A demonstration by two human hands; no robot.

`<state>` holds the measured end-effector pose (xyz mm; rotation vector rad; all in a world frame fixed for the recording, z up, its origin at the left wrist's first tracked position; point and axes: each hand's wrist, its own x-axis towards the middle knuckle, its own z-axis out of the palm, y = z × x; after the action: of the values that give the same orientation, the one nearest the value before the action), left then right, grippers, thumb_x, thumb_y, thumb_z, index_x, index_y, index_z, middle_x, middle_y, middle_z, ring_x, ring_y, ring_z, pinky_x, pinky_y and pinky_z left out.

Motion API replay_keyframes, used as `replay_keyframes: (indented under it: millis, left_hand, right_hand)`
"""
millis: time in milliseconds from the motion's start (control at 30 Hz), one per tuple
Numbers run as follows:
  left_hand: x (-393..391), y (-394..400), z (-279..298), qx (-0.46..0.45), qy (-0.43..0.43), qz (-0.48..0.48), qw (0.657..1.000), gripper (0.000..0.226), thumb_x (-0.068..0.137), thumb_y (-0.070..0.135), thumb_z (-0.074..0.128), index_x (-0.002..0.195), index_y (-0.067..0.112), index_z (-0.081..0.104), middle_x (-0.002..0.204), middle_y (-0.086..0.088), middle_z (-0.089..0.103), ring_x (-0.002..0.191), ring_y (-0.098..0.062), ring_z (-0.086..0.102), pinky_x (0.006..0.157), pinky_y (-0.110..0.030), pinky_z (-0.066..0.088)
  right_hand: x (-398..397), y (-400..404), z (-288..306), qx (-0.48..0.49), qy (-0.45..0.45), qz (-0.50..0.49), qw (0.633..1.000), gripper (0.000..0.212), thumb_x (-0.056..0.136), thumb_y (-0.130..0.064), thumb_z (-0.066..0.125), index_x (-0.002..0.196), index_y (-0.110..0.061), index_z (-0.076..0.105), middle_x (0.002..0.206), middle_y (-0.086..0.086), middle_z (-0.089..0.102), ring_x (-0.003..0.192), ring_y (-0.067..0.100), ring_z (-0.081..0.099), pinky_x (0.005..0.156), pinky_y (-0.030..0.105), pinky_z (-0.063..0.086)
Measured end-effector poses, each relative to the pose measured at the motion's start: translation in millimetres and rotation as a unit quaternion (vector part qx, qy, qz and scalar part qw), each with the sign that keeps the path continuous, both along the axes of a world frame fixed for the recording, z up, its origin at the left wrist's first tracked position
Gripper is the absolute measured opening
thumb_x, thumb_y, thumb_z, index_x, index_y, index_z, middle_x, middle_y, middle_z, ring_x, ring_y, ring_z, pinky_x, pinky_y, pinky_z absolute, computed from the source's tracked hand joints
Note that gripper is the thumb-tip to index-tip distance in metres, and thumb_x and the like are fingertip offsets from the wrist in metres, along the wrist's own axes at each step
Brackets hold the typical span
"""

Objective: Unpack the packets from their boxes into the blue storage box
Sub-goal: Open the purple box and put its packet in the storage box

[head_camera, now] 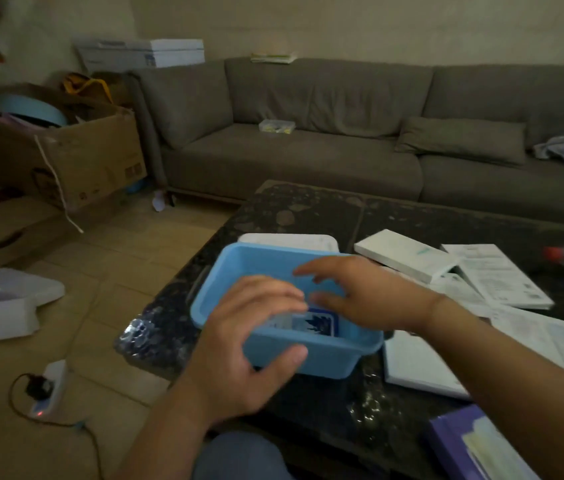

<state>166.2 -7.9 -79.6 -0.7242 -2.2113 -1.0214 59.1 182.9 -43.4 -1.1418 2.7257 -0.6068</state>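
Head view: both hands, left [249, 344] and right [360, 292], hover loose-fingered and empty over the blue plastic storage box [311, 355]. Inside it, the blue-printed packet [311, 322] looks light and slippery; pinch its edges.

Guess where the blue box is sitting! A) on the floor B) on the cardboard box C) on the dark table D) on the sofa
C: the blue box rests on the dark table, near its front left corner, with both hands over it.
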Motion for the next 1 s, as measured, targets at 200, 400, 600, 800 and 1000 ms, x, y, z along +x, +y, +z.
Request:
replay_keyframes:
  millis: [200,400,600,800,1000]
  left_hand:
    - [17,82,-55,-0.131,-0.089,-0.153,0.975,0.019,0.088,0.040,0.067,0.079,0.023,0.069,0.080,0.012,0.067,0.078,-0.005,0.058,0.079,-0.032,0.047]
    - [2,122,-96,-0.348,-0.159,-0.161,0.910,0.030,0.089,0.055,0.048,0.106,0.036,0.064,0.093,0.015,0.060,0.092,-0.003,0.045,0.083,-0.024,0.026]
    - [3,133,-101,-0.367,-0.164,-0.187,0.896,0.035,0.090,0.053,0.047,0.123,0.045,0.058,0.095,0.017,0.055,0.092,-0.004,0.043,0.087,-0.027,0.030]
    - [6,138,-102,-0.393,-0.145,-0.201,0.885,0.050,0.089,0.053,0.048,0.138,0.049,0.038,0.104,0.017,0.054,0.096,-0.005,0.046,0.091,-0.026,0.031]
    - [14,145,-115,-0.261,-0.068,-0.187,0.945,0.060,0.084,0.038,0.066,0.141,0.037,0.046,0.114,0.016,0.059,0.102,-0.001,0.052,0.092,-0.020,0.043]
  right_hand:
    - [107,142,-23,-0.255,0.122,-0.230,0.931,0.024,0.085,-0.056,0.056,0.100,-0.039,0.064,0.094,-0.018,0.069,0.088,0.000,0.065,0.074,0.017,0.051]
    - [194,209,-132,-0.030,0.166,-0.261,0.951,0.040,0.089,-0.069,0.037,0.122,-0.048,0.042,0.121,-0.017,0.055,0.125,0.002,0.045,0.098,0.024,0.034]
    - [209,210,-177,0.006,0.180,-0.274,0.945,0.042,0.090,-0.065,0.037,0.114,-0.036,0.057,0.127,-0.006,0.064,0.127,0.020,0.048,0.108,0.044,0.028]
    - [206,198,-166,-0.019,0.245,-0.306,0.920,0.030,0.072,-0.056,0.061,0.089,-0.034,0.071,0.109,-0.013,0.070,0.112,0.017,0.059,0.100,0.048,0.038]
    - [197,187,-151,-0.124,0.258,-0.372,0.883,0.020,0.076,-0.046,0.063,0.073,-0.030,0.074,0.092,-0.020,0.071,0.095,0.009,0.065,0.092,0.045,0.048]
